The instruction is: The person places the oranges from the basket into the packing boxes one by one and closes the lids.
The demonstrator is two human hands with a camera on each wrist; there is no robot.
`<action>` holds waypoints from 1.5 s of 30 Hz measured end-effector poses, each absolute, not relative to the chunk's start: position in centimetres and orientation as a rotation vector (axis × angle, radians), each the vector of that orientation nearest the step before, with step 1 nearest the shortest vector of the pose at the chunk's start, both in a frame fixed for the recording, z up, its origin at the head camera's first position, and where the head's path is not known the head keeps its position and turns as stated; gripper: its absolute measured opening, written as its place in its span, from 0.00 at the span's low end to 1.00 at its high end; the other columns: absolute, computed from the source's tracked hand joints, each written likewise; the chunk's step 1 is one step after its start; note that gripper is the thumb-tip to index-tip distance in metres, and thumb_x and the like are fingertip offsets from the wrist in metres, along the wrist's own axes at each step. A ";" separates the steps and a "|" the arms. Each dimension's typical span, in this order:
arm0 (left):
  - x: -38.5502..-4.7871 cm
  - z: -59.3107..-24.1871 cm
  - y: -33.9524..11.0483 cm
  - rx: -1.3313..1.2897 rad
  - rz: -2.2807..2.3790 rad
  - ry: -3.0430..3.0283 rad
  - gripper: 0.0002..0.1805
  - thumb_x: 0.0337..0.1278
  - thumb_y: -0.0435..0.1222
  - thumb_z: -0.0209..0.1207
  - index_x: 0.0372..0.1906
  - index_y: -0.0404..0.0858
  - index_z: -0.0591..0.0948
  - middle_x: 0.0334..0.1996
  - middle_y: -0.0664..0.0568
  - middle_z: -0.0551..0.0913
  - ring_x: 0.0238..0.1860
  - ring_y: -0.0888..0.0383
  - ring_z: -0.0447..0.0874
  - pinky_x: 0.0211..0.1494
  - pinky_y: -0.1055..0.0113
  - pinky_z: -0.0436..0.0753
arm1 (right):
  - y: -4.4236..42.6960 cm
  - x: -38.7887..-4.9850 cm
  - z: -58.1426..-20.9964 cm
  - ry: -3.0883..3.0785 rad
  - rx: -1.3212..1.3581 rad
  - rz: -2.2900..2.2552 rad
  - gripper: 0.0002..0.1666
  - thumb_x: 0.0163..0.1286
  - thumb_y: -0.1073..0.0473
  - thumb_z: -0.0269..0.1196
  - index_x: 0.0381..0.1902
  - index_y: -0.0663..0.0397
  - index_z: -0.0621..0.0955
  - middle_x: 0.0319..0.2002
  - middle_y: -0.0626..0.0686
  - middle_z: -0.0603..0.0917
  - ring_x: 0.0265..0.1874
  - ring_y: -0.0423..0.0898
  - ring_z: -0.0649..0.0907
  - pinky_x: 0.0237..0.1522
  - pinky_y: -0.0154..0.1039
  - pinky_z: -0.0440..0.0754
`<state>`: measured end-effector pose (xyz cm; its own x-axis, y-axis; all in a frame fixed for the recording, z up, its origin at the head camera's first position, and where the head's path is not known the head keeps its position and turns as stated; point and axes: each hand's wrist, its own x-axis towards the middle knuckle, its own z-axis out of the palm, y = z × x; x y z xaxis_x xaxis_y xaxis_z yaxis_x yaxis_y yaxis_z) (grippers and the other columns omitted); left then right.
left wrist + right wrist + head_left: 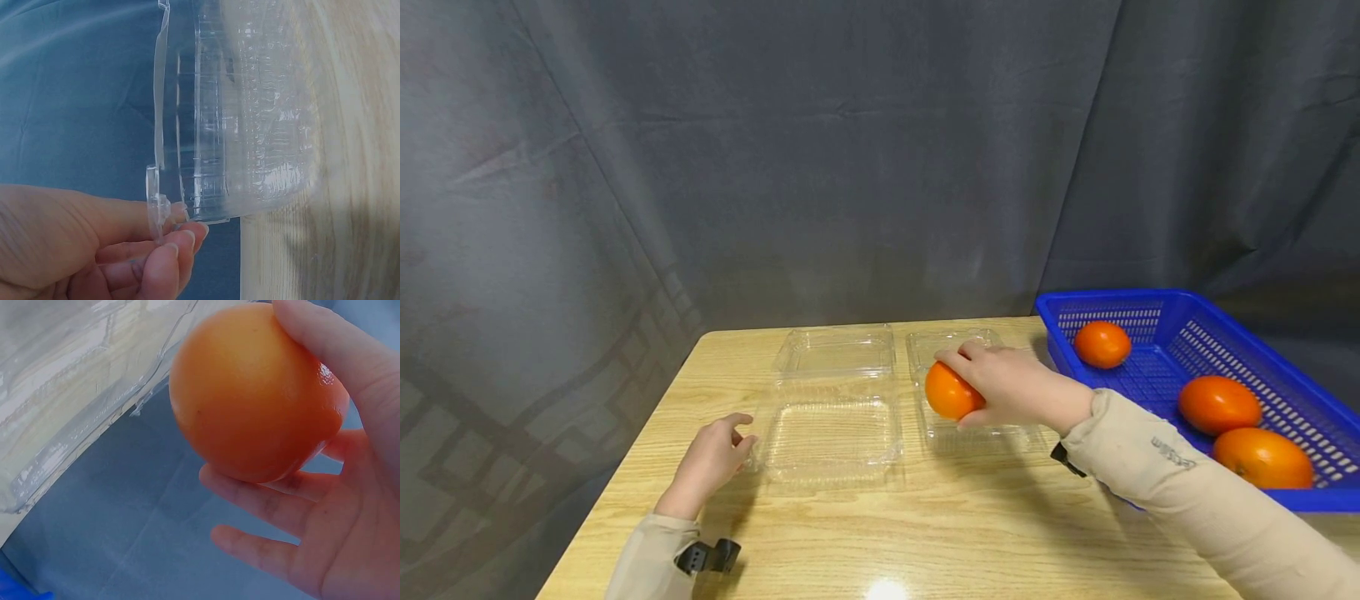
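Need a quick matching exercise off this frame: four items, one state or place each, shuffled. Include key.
1. Left hand
2. Right hand
3. Blue perforated plastic basket
4. Dark grey cloth curtain

A. Hangs behind the light wood-grain table
B. Contains three rounded orange fruits
C. Holds the edge of an open, clear plastic container
D. Grips a single round, glossy orange fruit

Pairs: 1-C, 2-D, 3-B, 4-A

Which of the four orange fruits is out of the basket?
The orange fruit gripped by the right hand; the other three fruits lie inside the blue basket.
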<state>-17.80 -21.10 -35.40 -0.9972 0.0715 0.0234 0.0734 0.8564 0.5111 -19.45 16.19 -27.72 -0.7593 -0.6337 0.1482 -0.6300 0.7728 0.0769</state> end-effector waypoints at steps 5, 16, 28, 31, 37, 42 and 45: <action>-17.8 -35.3 -21.1 -0.119 -0.833 -3.023 0.22 0.60 0.31 0.55 0.56 0.22 0.71 0.24 0.45 0.80 0.17 0.61 0.74 0.21 0.67 0.71 | 15.6 -19.4 -27.8 -2.801 1.016 -0.051 0.48 0.42 0.39 0.74 0.59 0.51 0.69 0.41 0.53 0.77 0.32 0.48 0.80 0.38 0.46 0.80; -17.9 -35.4 -21.1 -0.112 -0.832 -3.033 0.22 0.61 0.32 0.55 0.57 0.23 0.71 0.24 0.46 0.80 0.17 0.61 0.74 0.21 0.67 0.71 | 14.4 -19.3 -28.2 -2.786 1.071 -0.038 0.47 0.43 0.38 0.73 0.58 0.50 0.70 0.40 0.52 0.78 0.34 0.48 0.80 0.44 0.50 0.78; -18.0 -35.3 -21.1 -0.115 -0.839 -3.037 0.22 0.60 0.31 0.55 0.57 0.23 0.70 0.23 0.47 0.80 0.17 0.61 0.74 0.21 0.67 0.71 | 13.3 -19.3 -28.7 -2.802 1.106 -0.053 0.49 0.45 0.35 0.71 0.60 0.52 0.68 0.43 0.54 0.78 0.35 0.47 0.81 0.46 0.48 0.79; -18.0 -35.3 -21.1 -0.118 -0.837 -3.036 0.22 0.60 0.31 0.55 0.57 0.22 0.70 0.23 0.46 0.80 0.17 0.61 0.74 0.21 0.67 0.71 | 13.1 -19.3 -28.8 -2.803 1.110 -0.061 0.49 0.45 0.35 0.70 0.61 0.52 0.68 0.43 0.54 0.78 0.35 0.47 0.81 0.45 0.47 0.80; -17.9 -35.3 -21.0 -0.127 -0.833 -3.031 0.22 0.60 0.31 0.55 0.56 0.22 0.71 0.23 0.47 0.80 0.17 0.61 0.73 0.21 0.67 0.70 | 12.7 -19.3 -29.0 -2.824 1.108 -0.060 0.49 0.46 0.35 0.70 0.61 0.52 0.67 0.45 0.55 0.78 0.36 0.49 0.82 0.42 0.45 0.81; -17.9 -35.3 -21.0 -0.126 -0.833 -3.035 0.22 0.60 0.31 0.54 0.57 0.22 0.71 0.23 0.47 0.80 0.17 0.61 0.73 0.22 0.67 0.70 | 12.3 -19.3 -29.4 -2.829 1.109 -0.053 0.50 0.46 0.34 0.69 0.62 0.50 0.67 0.45 0.54 0.78 0.35 0.49 0.82 0.38 0.44 0.82; -17.9 -35.3 -21.1 -0.116 -0.828 -3.043 0.22 0.60 0.31 0.54 0.57 0.23 0.71 0.23 0.47 0.80 0.17 0.60 0.74 0.22 0.67 0.70 | 12.0 -19.3 -29.6 -2.818 1.124 -0.024 0.49 0.46 0.34 0.70 0.62 0.50 0.67 0.44 0.53 0.78 0.35 0.48 0.82 0.39 0.44 0.82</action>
<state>-17.89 -21.10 -35.28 -0.9972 0.0747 0.0060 0.0674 0.8596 0.5065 -19.30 12.04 -29.58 -0.7205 -0.6871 0.0937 -0.6854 0.7261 0.0543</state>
